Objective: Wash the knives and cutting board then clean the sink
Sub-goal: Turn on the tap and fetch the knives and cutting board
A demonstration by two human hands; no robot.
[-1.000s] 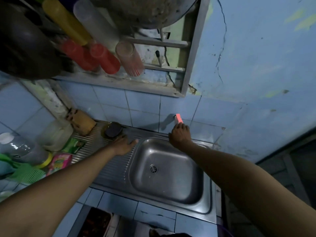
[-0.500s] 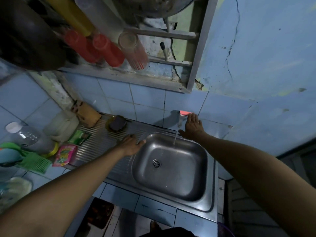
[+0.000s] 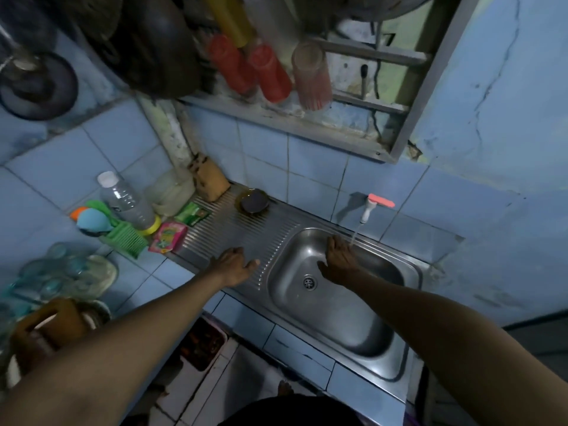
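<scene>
The steel sink (image 3: pixel 362 339) holds no dishes, and its drain (image 3: pixel 309 282) sits left of centre. A white tap with a pink handle (image 3: pixel 373 206) on the tiled wall runs a thin stream of water. My right hand (image 3: pixel 338 258) is flat, fingers straight, inside the basin just left of the stream. My left hand (image 3: pixel 233 265) rests open on the ribbed drainboard (image 3: pixel 246 235) beside the basin. No knife or cutting board shows on the counter.
A small dark bowl (image 3: pixel 253 200), a sponge (image 3: pixel 210 179), sachets (image 3: pixel 167 236), a plastic bottle (image 3: pixel 129 201) and a green brush (image 3: pixel 126 238) crowd the drainboard's left end. Red and clear cups (image 3: pixel 270 72) hang on a rack overhead. Glassware (image 3: pixel 55 272) stands at far left.
My right hand left the tap handle and dropped into the basin beside the stream. The tap was opened and water now runs. The left hand stayed on the drainboard.
</scene>
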